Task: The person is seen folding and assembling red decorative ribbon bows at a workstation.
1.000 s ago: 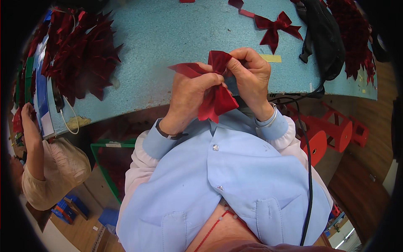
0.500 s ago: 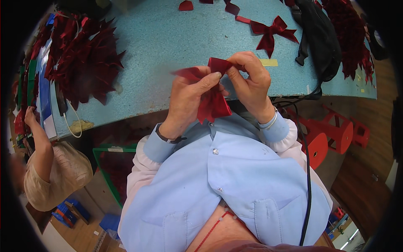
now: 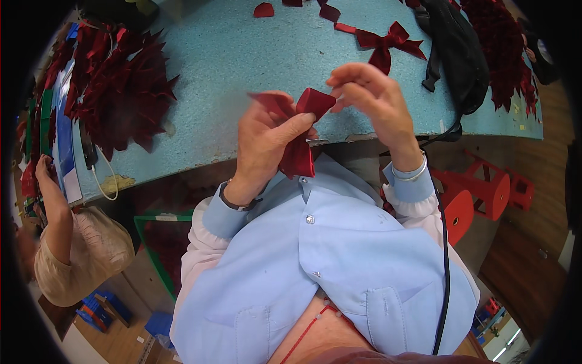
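A: Biggest first? Clock face laid over the view, twelve at the top edge.
B: Blue-green table [image 3: 224,73], sweeping from ten round to two. Opposite, at six: pale blue shirt [image 3: 260,242], own.

A: Next down?
B: Co-worker [image 3: 88,246] in a beige top, between eight and nine, forearm raised toward the table's left end. Red stools [image 3: 485,194] at three, beyond the table edge.

A: On the table?
B: Ribbon heap [image 3: 130,91] at ten, dark red, pointed ends outward. Second heap [image 3: 500,57] near two, black bag [image 3: 458,57] just beside it, on the centre side.

A: Hands?
B: Left hand [image 3: 264,136], near eleven: thumb pressed over, clamped on a red bow [image 3: 297,156]. Right hand [image 3: 376,100], between one and two: half curled, just beside the bow's upper loop. Fingertips blurred; apart or together, touching ribbon or not, cannot tell.

A: Bow's place?
B: Just above centre, across the table's near edge. Loop toward one, tail toward six, blurred end toward ten.

A: Small stuff?
B: Loose bow [image 3: 386,43] lying at one. Thin bangle [image 3: 413,176] on the right wrist. Red scrap [image 3: 264,10], just left of twelve.
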The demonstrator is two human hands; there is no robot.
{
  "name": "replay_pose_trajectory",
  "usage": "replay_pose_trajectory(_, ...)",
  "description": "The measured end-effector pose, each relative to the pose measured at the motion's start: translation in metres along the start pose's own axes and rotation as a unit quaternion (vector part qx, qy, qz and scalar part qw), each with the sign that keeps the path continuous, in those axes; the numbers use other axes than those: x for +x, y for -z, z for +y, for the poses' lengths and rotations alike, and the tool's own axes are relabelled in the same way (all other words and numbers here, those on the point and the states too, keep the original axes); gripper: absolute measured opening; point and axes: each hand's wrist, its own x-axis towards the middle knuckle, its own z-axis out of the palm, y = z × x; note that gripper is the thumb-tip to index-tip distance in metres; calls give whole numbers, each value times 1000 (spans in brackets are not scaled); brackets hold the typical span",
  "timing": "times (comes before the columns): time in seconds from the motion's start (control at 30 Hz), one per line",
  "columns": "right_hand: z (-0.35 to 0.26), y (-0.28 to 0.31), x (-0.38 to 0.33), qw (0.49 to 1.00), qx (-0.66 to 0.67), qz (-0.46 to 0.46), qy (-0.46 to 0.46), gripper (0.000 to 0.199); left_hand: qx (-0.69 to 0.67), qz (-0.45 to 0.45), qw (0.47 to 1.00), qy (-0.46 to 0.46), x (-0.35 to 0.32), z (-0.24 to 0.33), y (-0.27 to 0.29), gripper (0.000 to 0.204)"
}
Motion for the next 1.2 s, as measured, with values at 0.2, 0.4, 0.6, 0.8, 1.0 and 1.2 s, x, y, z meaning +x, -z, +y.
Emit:
replay_pose_trajectory(0.2,10,-10,-7,991,-115,-60,16,15,31,-30,999,17,2,-4,-4,26)
replay_pose_trajectory(0.4,15,-13,-1,988,-144,53,-31,19,-22,-56,992,111,9,-4,3,28)
replay_pose_trajectory(0.6,21,6,1,999,22,43,-9,16,-39,-27,993,107,15,-10,11,26)
replay_pose_trajectory(0.8,23,3,-10,998,-63,21,8,11,-48,-34,994,96,20,-13,10,22)
replay_pose_trajectory(1.0,19,1,-13,998,-45,25,-27,13,-51,-32,994,91,19,-17,5,21)
replay_pose_trajectory(1.2,25,-5,-16,997,59,40,-5,12,-64,-28,994,84,15,-18,-1,20)
